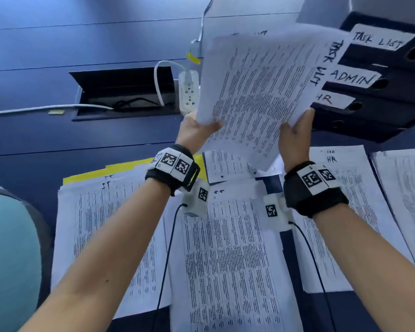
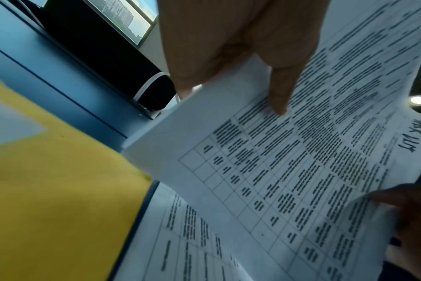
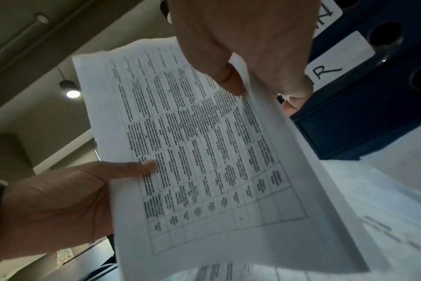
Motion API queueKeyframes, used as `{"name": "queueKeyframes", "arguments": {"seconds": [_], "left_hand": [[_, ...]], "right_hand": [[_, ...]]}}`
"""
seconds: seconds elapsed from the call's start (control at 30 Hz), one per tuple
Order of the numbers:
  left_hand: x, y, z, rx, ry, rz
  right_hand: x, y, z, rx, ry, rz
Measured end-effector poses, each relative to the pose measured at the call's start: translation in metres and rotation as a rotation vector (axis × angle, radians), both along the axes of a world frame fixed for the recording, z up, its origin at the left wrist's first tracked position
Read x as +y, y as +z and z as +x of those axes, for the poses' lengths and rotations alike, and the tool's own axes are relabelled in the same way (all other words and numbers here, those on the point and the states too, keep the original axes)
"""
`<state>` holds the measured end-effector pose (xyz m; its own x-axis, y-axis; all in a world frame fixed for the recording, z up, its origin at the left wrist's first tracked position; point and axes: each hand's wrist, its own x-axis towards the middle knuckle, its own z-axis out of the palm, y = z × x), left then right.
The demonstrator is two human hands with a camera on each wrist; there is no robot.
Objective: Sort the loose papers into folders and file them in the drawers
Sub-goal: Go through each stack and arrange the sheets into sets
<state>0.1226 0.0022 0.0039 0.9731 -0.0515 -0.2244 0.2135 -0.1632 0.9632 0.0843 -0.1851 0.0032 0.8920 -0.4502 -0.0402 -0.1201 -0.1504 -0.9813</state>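
A sheaf of printed sheets [image 1: 261, 89], hand-marked "TASK LIST" on top, is held up above the dark blue table [image 1: 58, 44]. My left hand [image 1: 197, 128] pinches its lower left edge, thumb on the print [image 2: 279, 95]. My right hand [image 1: 295, 135] pinches its lower right edge, thumb on the page [image 3: 231, 79]. Behind the sheaf lies a stack of dark binders [image 1: 381, 92] with spine labels TASK LIST [image 1: 379, 39], ADMIN and HR. Below my wrists lie loose printed papers [image 1: 225, 259], some marked IT and HR, and a yellow folder [image 1: 120, 171] under the left pile.
An open cable hatch [image 1: 122, 92] in the table holds a white power strip [image 1: 188, 89] and cables. A teal chair [image 1: 10, 248] stands at the left. More paper piles [image 1: 405, 200] reach the table's right edge.
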Motion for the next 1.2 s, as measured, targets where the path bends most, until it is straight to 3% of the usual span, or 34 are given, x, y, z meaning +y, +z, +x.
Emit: {"name": "queueKeyframes", "arguments": {"seconds": [0.17,0.27,0.37,0.57,0.7,0.77,0.97,1.07,1.2], "left_hand": [[-0.010,-0.016,0.025,-0.004,0.175,0.093],[-0.020,-0.026,0.027,0.072,0.213,0.163],[-0.025,-0.040,0.022,0.156,0.154,0.252],[-0.039,-0.053,0.015,0.217,0.076,0.511],[-0.039,-0.048,0.017,0.318,-0.077,0.568],[-0.034,-0.044,0.018,0.305,-0.076,0.539],[-0.007,-0.020,0.002,-0.009,0.082,0.376],[0.012,-0.009,-0.015,-0.083,0.045,0.404],[0.038,-0.006,-0.053,-0.115,-0.033,0.432]], "right_hand": [[-0.012,-0.005,0.030,-0.026,-0.079,-0.196],[-0.014,-0.013,0.038,0.041,0.035,-0.378],[-0.015,-0.023,0.037,0.193,0.124,-0.537],[-0.020,-0.041,0.034,0.485,0.286,-0.652],[-0.027,-0.039,0.033,0.690,0.419,-0.742],[-0.028,-0.033,0.031,0.697,0.399,-0.759],[-0.006,-0.003,0.013,0.472,0.355,-0.745],[0.020,0.009,-0.007,0.377,0.492,-0.732],[0.050,0.013,-0.046,0.465,0.804,-0.790]]}}
